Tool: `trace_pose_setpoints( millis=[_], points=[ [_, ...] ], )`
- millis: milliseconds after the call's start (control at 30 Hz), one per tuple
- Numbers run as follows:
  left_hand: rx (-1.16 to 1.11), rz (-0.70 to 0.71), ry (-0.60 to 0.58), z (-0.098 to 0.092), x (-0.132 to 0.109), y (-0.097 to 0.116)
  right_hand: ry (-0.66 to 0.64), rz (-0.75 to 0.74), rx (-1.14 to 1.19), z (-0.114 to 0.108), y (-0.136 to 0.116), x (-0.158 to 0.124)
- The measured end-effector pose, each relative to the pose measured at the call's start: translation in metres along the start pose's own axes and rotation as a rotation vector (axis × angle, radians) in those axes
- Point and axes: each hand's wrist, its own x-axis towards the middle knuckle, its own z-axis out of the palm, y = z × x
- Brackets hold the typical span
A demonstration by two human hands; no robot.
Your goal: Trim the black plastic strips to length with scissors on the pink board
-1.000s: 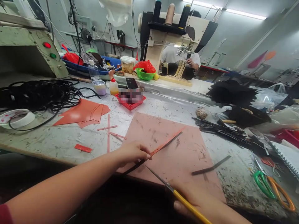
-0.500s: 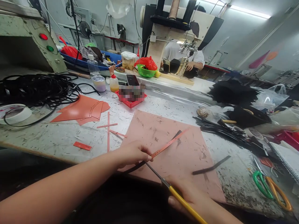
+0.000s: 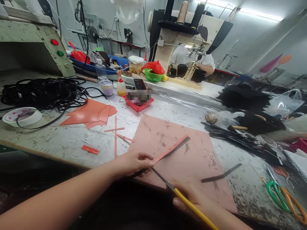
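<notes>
My left hand [image 3: 140, 163] pinches an orange strip with small holes [image 3: 170, 149] together with a dark strip [image 3: 176, 149] below it. Both point away to the upper right over a pink mat [image 3: 153, 127], the dark one showing along the orange one's right edge. In my right hand [image 3: 189, 196] is a slim tool with a yellow handle [image 3: 189, 204] and a thin metal shaft, rather like an awl. Its tip meets the strips close to my left fingertips; the exact contact is hidden. Another dark strip [image 3: 222, 174] lies on the mat's right side.
Orange pieces [image 3: 88, 111], black cord [image 3: 40, 92] and a tape roll [image 3: 22, 116] lie at left. Scissors [image 3: 278, 195] and black strips [image 3: 232, 137] are on the right. Behind stand a red basket [image 3: 137, 105], bottles and a sewing machine [image 3: 165, 41]; a person [image 3: 206, 64] sits beyond.
The far end of the orange strip has come down nearer the dark strip, which now shows more along its right side. The view has shifted slightly; both hands keep their holds.
</notes>
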Motion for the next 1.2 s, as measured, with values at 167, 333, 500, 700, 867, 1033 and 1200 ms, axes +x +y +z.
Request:
trace_pose_setpoints(
  millis=[167, 333, 500, 700, 867, 1033, 1200],
  points=[
    [-0.003, -0.059, 0.072, -0.004, -0.022, -0.028, 0.008, 0.013, 0.000, 0.004, -0.002, 0.006],
    [0.010, -0.085, 0.188, 0.000, -0.032, -0.047, 0.005, 0.010, 0.019, 0.017, 0.004, 0.009],
    [0.031, -0.110, 0.176, -0.002, -0.041, -0.072, -0.078, 0.070, -0.122, 0.010, -0.017, 0.007],
    [0.251, 0.061, 0.110, 0.006, -0.053, -0.080, 0.128, -0.063, -0.458, -0.006, -0.049, 0.056],
    [0.368, 0.119, 0.092, 0.014, -0.063, -0.086, -0.057, -0.287, -0.759, -0.007, -0.042, 0.107],
    [0.353, 0.097, 0.119, 0.014, -0.072, -0.090, -0.267, -0.418, -0.863, -0.012, -0.044, 0.128],
    [0.265, 0.101, 0.137, 0.012, -0.073, -0.089, -0.307, -0.455, -0.877, -0.015, -0.047, 0.133]
  ],
)
